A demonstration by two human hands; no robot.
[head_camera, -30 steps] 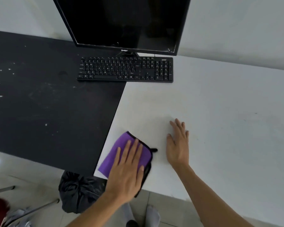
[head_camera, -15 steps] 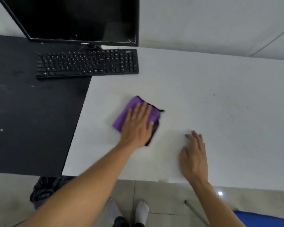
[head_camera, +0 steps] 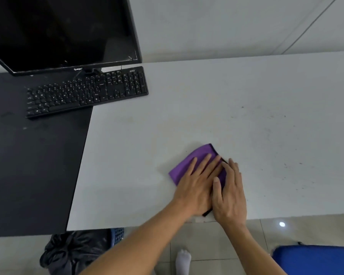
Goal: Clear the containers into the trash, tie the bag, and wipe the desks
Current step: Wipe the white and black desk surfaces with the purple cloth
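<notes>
Left hand (head_camera: 197,187) lies flat, fingers straight and spread, pressing the purple cloth (head_camera: 187,165) onto the white desk (head_camera: 246,116) near its front edge. Right hand (head_camera: 229,195) is flat too, fingers straight, touching the left hand and covering the cloth's right edge. I see dark specks right of both hands. Well left: black desk (head_camera: 28,165), keyboard (head_camera: 83,94) across the seam, monitor (head_camera: 58,30) behind. Below the wrists: tiled floor (head_camera: 213,245), black trash bag (head_camera: 74,253), blue chair (head_camera: 316,259).

Up at eleven o'clock, a monitor (head_camera: 64,32), screen black. Just beneath it at ten o'clock, a black keyboard (head_camera: 87,92), slightly tilted. Down at five o'clock, a blue chair seat (head_camera: 314,259). At seven, a blue slotted basket (head_camera: 117,235) on the tiled floor (head_camera: 207,241).
</notes>
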